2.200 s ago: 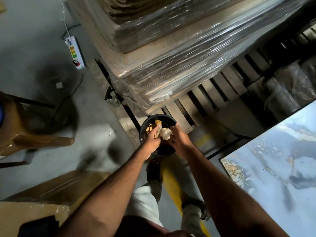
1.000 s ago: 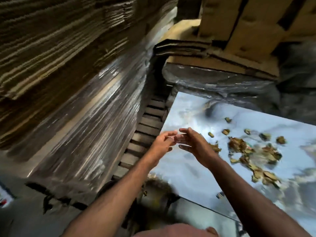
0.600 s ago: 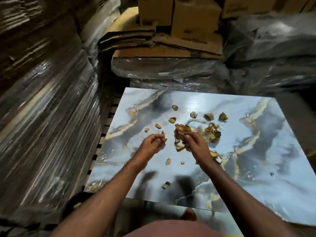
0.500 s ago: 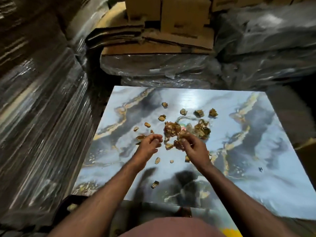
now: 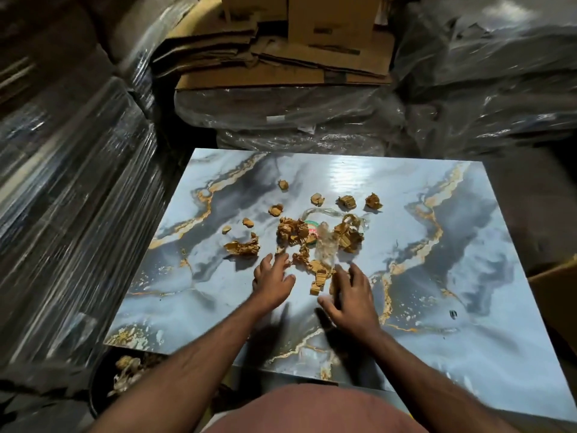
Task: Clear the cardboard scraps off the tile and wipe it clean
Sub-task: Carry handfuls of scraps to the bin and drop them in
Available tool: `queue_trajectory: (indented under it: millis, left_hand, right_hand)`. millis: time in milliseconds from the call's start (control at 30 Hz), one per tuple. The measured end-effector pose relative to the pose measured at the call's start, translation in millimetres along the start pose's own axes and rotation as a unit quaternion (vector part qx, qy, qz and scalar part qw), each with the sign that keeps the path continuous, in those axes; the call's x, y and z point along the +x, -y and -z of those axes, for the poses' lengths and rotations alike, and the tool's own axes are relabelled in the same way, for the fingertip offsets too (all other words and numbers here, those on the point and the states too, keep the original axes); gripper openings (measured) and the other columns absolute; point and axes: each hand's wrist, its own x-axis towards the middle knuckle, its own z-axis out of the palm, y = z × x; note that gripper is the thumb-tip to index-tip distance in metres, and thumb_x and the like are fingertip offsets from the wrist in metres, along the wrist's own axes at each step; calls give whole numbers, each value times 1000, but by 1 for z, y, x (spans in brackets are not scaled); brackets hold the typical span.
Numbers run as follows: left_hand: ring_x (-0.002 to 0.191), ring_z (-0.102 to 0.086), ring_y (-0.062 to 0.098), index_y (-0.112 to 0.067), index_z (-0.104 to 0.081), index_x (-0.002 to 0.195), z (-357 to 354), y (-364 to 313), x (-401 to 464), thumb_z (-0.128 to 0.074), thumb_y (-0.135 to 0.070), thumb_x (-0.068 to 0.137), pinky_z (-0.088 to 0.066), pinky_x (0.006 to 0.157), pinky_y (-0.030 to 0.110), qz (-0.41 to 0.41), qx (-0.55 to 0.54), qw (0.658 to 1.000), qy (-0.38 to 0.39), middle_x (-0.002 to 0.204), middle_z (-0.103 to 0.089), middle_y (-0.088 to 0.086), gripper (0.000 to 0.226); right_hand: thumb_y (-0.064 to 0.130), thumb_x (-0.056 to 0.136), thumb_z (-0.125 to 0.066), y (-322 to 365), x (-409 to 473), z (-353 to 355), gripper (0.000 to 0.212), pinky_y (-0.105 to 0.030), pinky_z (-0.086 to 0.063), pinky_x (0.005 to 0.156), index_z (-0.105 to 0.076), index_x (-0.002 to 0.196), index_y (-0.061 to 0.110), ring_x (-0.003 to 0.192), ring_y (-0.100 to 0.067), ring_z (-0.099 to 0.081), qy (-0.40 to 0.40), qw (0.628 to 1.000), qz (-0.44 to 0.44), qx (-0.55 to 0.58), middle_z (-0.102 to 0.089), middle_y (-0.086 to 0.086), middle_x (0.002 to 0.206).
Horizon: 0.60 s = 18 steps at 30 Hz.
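our left hand [image 5: 271,278] and right hand [image 5: 351,300] lie spread-fingered, holding nothing, beside cardboard scraps [image 5: 292,231] on the tile [image 5: 437,276].

We see only part of the bucket [image 5: 125,375] at near left, the rest hidden under the tile [image 5: 437,276] and left forearm. The right hand [image 5: 351,296] blurs, covering some scraps [image 5: 321,276].

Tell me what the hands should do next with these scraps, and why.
Probably sweep both hands inward: the left hand and right hand lie open either side of the nearest cardboard scraps, holding nothing, and many scraps still litter the tile.
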Motion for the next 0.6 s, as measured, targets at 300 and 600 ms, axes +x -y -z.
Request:
queue_trajectory:
  millis: [300,600]
  left_hand:
    - [146,-6,37,-23,-20,154,4,-10,17,-52,-21,93,-22,116,48,-24,59,998,15,161,-1,14,69]
    - [136,-27,36,-36,-17,153,1,-9,33,-52,-29,95,-35,109,49,-135,187,972,53,156,-16,11,67]
  right_hand:
    - [58,82,-62,26,18,-1,91,-48,-29,114,-22,155,21,144,-40,-21,51,989,118,-69,-13,-21,159]
    - [61,81,-56,44,15,-14,104,-48,-17,120,4,157,22,149,-37,-9,85,991,49,-90,2,-16,163]
